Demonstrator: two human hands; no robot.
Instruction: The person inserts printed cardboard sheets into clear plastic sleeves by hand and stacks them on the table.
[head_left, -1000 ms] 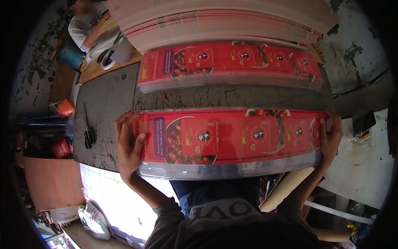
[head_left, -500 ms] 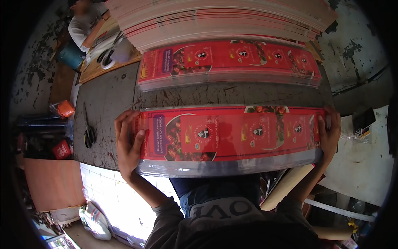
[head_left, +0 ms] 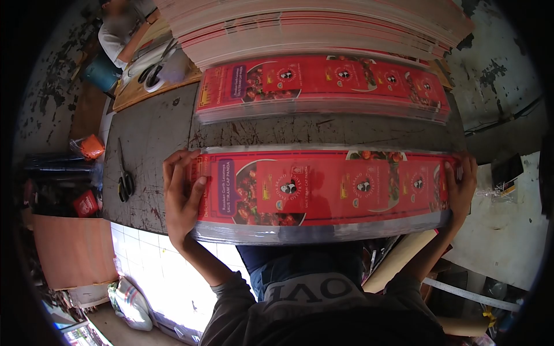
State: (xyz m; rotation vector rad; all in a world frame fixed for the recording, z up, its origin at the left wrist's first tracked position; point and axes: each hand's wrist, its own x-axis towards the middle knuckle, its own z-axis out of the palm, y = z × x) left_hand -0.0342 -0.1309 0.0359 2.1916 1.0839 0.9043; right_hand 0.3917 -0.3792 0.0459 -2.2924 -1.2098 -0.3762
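on the left, black-handled scissors (head_left: 124, 185) on the dark table (head_left: 141, 130); next, left hand (head_left: 183, 202) wrapped round one end of the front red stack (head_left: 329, 187), thumb on top; in the middle, stack lying at the table's near edge, apart from the rear red stack (head_left: 323, 86); then right hand (head_left: 460, 189), clasping the other end.
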